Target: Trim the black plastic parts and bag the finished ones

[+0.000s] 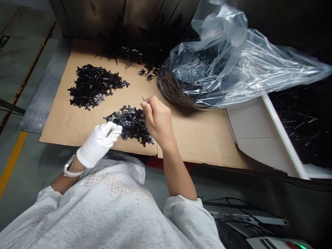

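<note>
My left hand (102, 140), in a white glove, is closed with its fingertips pinched together at the left edge of the near pile of small black plastic parts (129, 119). Whatever lies between those fingers, if anything, is hidden. My bare right hand (159, 121) is closed above the right side of the same pile. From between its thumb and forefinger pokes a thin pointed piece (143, 99); the rest of it is covered by the hand.
A second heap of black parts (90, 84) lies farther left on the cardboard sheet (197, 138). Black branched pieces (132, 53) are piled at the back. A clear plastic bag (233, 69) lines a round container. At right stands a white bin (259, 128) with dark contents.
</note>
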Tool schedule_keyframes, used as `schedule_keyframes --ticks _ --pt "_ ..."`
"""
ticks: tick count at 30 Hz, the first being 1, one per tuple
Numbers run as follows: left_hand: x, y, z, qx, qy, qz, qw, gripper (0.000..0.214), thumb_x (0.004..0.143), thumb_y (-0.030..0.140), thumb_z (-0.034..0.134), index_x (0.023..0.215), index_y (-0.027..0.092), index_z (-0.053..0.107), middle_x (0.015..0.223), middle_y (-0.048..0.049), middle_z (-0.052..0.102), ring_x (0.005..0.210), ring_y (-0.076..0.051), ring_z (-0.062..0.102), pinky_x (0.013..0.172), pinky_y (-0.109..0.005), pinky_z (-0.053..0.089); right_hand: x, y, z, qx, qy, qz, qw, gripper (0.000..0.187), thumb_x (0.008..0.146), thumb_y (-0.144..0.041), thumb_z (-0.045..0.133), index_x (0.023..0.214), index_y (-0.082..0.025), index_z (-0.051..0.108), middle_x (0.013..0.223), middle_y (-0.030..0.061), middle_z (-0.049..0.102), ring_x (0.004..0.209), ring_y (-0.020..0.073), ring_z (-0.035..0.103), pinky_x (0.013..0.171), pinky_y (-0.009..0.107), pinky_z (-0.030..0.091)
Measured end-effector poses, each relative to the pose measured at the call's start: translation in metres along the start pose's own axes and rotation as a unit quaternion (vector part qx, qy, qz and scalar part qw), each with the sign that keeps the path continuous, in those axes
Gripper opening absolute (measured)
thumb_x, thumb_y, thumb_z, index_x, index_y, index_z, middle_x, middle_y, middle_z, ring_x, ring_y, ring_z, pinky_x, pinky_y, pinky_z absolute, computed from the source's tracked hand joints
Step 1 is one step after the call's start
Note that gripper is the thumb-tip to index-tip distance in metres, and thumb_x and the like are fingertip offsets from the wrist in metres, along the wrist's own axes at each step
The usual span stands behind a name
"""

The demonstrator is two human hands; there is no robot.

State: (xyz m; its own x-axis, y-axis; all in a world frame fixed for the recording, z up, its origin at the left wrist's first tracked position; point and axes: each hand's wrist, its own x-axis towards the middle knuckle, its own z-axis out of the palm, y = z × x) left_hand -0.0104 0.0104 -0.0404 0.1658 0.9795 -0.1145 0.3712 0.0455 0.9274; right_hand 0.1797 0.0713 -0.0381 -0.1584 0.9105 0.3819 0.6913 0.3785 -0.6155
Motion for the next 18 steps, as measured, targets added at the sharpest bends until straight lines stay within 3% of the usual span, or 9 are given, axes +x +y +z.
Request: schedule_keyframes --ticks 2,4,6,8,11,13,15,18 --pt "0.019 -0.019 0.002 0.249 0.039 0.038 0.967 0.034 0.096 0.038 0.041 0.072 0.018 0.055 0.073 -0.0047 0.056 0.072 -0.017 0.051 0.073 -0.033 0.036 0.023 0.012 0.017 -0.05 -0.095 0.012 0.994 0.028 0.098 -0.04 0.048 0.088 -0.016 0.059 0.082 0.0057 0.064 0.072 0.0157 0.056 0.064 0.026 0.036" --pt "0.033 -0.034 0.005 0.404 0.058 0.027 0.913 0.043 0.098 0.044 0.033 0.083 0.017 0.062 0.087 -0.0109 0.062 0.082 -0.024 0.055 0.073 -0.036 0.036 0.047 0.017 0.041 -0.086 -0.185 -0.006 0.979 0.02 0.095 -0.031 0.054 0.102 -0.014 0.062 0.102 0.0112 0.066 0.081 0.0183 0.06 0.068 0.028 0.04" --pt "0.04 -0.041 0.008 0.476 0.052 0.011 0.878 0.049 0.098 0.049 0.028 0.089 0.018 0.065 0.093 -0.0135 0.064 0.086 -0.027 0.057 0.071 -0.037 0.034 0.069 0.017 0.066 -0.117 -0.228 -0.034 0.966 0.027 0.093 -0.027 0.055 0.117 -0.015 0.06 0.117 0.0144 0.063 0.09 0.021 0.062 0.072 0.03 0.044" --pt "0.039 -0.042 0.007 0.502 0.051 0.004 0.863 0.053 0.097 0.053 0.027 0.087 0.018 0.065 0.092 -0.0138 0.063 0.085 -0.028 0.057 0.068 -0.036 0.033 0.084 0.016 0.088 -0.16 -0.232 -0.063 0.957 0.029 0.093 -0.026 0.056 0.119 -0.015 0.059 0.118 0.0139 0.062 0.092 0.0214 0.063 0.073 0.03 0.046" --pt "0.033 -0.038 0.001 0.496 0.095 0.01 0.863 0.054 0.095 0.056 0.028 0.084 0.017 0.063 0.089 -0.0142 0.064 0.083 -0.028 0.056 0.068 -0.036 0.032 0.094 0.015 0.106 -0.238 -0.209 -0.126 0.94 0.02 0.095 -0.019 0.046 0.107 -0.014 0.061 0.109 0.0068 0.065 0.082 0.0112 0.062 0.068 0.024 0.044" --pt "0.033 -0.037 -0.005 0.462 0.118 0.009 0.879 0.052 0.095 0.055 0.028 0.083 0.018 0.061 0.087 -0.0133 0.064 0.082 -0.028 0.056 0.07 -0.037 0.034 0.096 0.017 0.109 -0.286 -0.2 -0.158 0.924 0.036 0.098 -0.016 0.025 0.104 -0.011 0.06 0.109 0.0019 0.062 0.08 0.0042 0.06 0.065 0.021 0.04" --pt "0.037 -0.035 -0.012 0.406 0.158 -0.005 0.9 0.044 0.093 0.052 0.034 0.081 0.019 0.06 0.085 -0.0111 0.063 0.083 -0.027 0.056 0.072 -0.037 0.036 0.096 0.019 0.103 -0.309 -0.202 -0.162 0.915 0.033 0.099 -0.017 0.028 0.105 -0.013 0.06 0.109 -0.0017 0.062 0.079 0.0043 0.06 0.06 0.022 0.036" --pt "0.043 -0.032 -0.019 0.289 0.191 -0.092 0.934 0.034 0.089 0.05 0.042 0.087 0.021 0.059 0.082 -0.0065 0.061 0.076 -0.023 0.054 0.07 -0.035 0.038 0.089 0.017 0.078 -0.317 -0.206 -0.155 0.913 0.019 0.098 -0.019 0.042 0.107 -0.016 0.059 0.109 -0.0019 0.062 0.079 0.007 0.059 0.052 0.024 0.029"
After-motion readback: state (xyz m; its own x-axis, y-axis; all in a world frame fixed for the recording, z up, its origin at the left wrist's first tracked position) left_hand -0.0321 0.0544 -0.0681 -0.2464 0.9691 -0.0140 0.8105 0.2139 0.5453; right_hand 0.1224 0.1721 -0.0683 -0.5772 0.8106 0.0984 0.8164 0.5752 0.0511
